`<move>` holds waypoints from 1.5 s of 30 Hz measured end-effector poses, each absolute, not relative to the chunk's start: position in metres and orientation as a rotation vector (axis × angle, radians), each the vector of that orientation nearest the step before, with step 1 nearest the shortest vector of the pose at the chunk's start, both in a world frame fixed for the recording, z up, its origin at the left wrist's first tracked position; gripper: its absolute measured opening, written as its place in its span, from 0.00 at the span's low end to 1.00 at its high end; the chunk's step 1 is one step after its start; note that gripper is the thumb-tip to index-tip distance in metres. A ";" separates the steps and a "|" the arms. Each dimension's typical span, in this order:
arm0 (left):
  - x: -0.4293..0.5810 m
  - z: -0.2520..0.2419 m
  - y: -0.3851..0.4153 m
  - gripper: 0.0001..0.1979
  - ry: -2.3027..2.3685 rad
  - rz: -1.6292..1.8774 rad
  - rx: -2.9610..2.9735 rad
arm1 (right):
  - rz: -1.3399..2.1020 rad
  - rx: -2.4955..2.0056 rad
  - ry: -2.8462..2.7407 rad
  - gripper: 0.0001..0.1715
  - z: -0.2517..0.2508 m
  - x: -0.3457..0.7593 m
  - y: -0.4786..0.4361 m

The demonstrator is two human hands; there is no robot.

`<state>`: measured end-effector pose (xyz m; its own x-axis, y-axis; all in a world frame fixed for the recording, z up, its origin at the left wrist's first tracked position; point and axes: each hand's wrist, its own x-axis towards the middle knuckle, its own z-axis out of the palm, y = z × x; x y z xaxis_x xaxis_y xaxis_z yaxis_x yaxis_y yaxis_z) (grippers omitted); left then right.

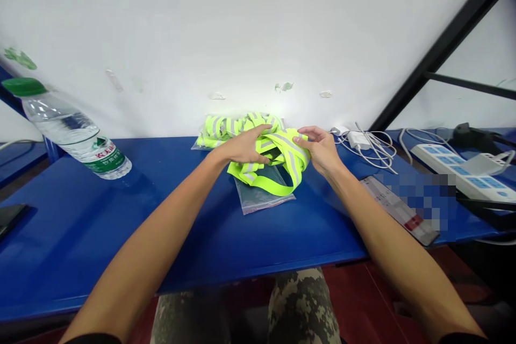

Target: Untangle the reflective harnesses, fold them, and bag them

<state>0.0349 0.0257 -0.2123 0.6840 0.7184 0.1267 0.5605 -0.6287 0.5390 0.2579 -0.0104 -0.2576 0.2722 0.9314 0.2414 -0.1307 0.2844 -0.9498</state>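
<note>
A loose bundle of neon-yellow reflective straps [293, 157] with silver stripes lies on the blue table in front of me, one loop hanging towards me. My left hand [246, 145] is curved around the bundle's left side, thumb nearest me and fingers over the top. At the upper right edge, my right hand [321, 149] pinches the straps between thumb and fingers. Partly beneath the bundle is a clear zip bag [262, 201], its near end showing. Behind it, against the wall, more yellow straps [220, 126] sit in clear plastic.
A water bottle [80, 137] with a green cap stands on the left of the blue table [193, 242]. On the right are a charger with white cable [373, 150], a phone [397, 209] and a power strip [463, 172]. A dark flat object [12, 217] lies far left.
</note>
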 end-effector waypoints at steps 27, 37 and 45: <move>0.039 -0.207 0.019 0.39 0.984 0.534 2.370 | -0.532 -1.161 -2.276 0.11 -0.247 0.240 -0.040; 0.034 -0.202 0.021 0.33 0.981 0.517 2.425 | -0.483 -1.211 -2.335 0.11 -0.254 0.238 -0.036; 0.032 -0.196 0.018 0.27 1.124 0.566 2.546 | -0.474 -1.398 -2.368 0.19 -0.258 0.246 -0.035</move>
<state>0.0319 0.0185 -0.1957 0.6159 0.7529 0.2318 0.6346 -0.6486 0.4203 0.2459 -0.0347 -0.2583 -0.4523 0.7658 0.4571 0.8827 0.4575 0.1069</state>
